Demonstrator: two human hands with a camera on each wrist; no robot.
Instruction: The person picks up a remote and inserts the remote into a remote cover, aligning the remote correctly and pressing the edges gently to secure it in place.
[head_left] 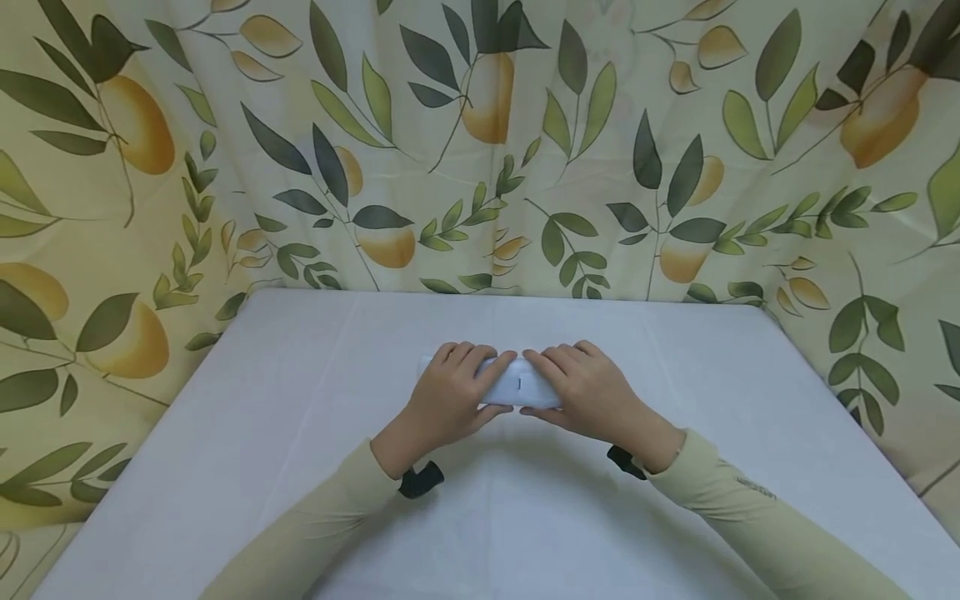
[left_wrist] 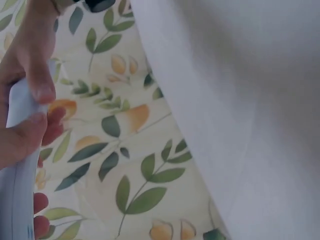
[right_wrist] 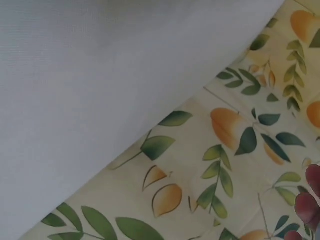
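A white oblong object [head_left: 519, 385] with a small dark mark at its middle is held level above the white table, between both hands. My left hand [head_left: 448, 393] grips its left part, thumb along the near edge and fingers over the top. On the right part, my right hand [head_left: 592, 392] grips it the same way, the two thumbs nearly meeting. In the left wrist view the object [left_wrist: 19, 107] shows a smooth side and a layered-looking edge; its kind cannot be made out. The right wrist view catches only fingertips [right_wrist: 306, 205] at its right border.
A white cloth-covered table [head_left: 360, 350] lies beneath the hands. Behind it and at both sides hangs a curtain [head_left: 450, 192] printed with leaves and orange fruit. Dark straps [head_left: 422, 480] sit on both wrists, below pale green sleeves.
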